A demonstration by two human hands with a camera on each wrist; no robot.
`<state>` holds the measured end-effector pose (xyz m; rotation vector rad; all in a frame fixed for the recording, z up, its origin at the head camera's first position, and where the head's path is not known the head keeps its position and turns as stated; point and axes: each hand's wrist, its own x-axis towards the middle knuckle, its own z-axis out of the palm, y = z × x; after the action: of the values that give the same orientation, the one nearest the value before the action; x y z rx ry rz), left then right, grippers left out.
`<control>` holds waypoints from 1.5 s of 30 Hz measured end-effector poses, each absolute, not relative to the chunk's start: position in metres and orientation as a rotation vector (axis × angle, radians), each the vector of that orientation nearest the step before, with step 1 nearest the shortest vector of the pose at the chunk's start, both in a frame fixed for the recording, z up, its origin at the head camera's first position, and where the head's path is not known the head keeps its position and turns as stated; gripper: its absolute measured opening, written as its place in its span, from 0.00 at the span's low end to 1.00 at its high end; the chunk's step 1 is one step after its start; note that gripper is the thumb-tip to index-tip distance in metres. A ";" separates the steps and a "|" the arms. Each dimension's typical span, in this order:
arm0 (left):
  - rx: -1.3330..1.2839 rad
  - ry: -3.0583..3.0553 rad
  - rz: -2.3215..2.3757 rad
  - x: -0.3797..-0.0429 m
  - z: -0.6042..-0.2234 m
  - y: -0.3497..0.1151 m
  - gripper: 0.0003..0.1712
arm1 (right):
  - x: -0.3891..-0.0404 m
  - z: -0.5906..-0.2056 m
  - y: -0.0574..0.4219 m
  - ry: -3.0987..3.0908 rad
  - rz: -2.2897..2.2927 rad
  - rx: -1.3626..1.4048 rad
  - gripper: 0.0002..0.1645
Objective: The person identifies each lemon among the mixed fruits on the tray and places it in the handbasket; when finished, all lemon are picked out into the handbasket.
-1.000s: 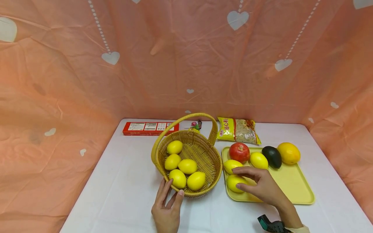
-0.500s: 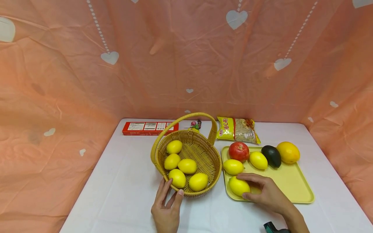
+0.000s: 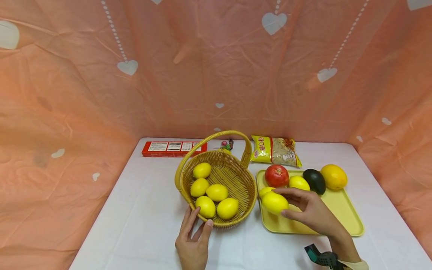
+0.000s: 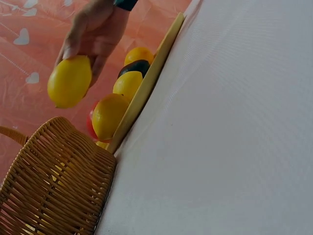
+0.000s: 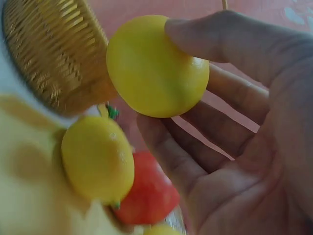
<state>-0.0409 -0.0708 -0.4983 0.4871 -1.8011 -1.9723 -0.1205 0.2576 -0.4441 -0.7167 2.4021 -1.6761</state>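
Note:
In the head view my right hand [image 3: 312,210] pinches a lemon [image 3: 275,203] between thumb and fingers, over the left part of the yellow tray [image 3: 341,217]. The left wrist view shows this lemon [image 4: 69,82] raised clear of the tray. Another lemon [image 5: 98,159] lies on the tray below it, partly covered in the head view. My left hand [image 3: 192,243] grips the near rim of a wicker basket [image 3: 236,180], fingers and thumb at the edge. Several lemons [image 3: 217,192] rest inside, mostly on the basket's left and near side.
Along the tray's back lie a red pomegranate [image 3: 277,176], a lemon [image 3: 299,183], a dark avocado [image 3: 314,181] and an orange-yellow fruit [image 3: 334,177]. A red box [image 3: 162,149], small wrapped sweets [image 3: 227,144] and a yellow food bag [image 3: 276,150] stand behind. The basket's tall handle [image 3: 216,134] arches overhead.
My right hand took hold of the lemon at the tray's front left and lifted it. The nearest right lemon in the basket rocked slightly. My left hand stayed on the rim.

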 end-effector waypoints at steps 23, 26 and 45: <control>0.468 -1.814 -1.945 -0.040 -0.500 -0.070 0.26 | -0.153 -0.439 0.167 2.586 -1.308 -1.046 0.26; 0.471 -1.810 -1.947 -0.041 -0.501 -0.070 0.26 | -0.154 -0.440 0.160 2.640 -1.297 -1.080 0.26; 0.473 -1.812 -1.960 -0.041 -0.500 -0.071 0.26 | -0.152 -0.443 0.180 2.778 -1.489 -0.836 0.28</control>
<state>-0.0409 -0.0714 -0.4999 0.4735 -1.8125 -1.9603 -0.1522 0.1797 -0.4432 -0.8355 2.7780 -1.4889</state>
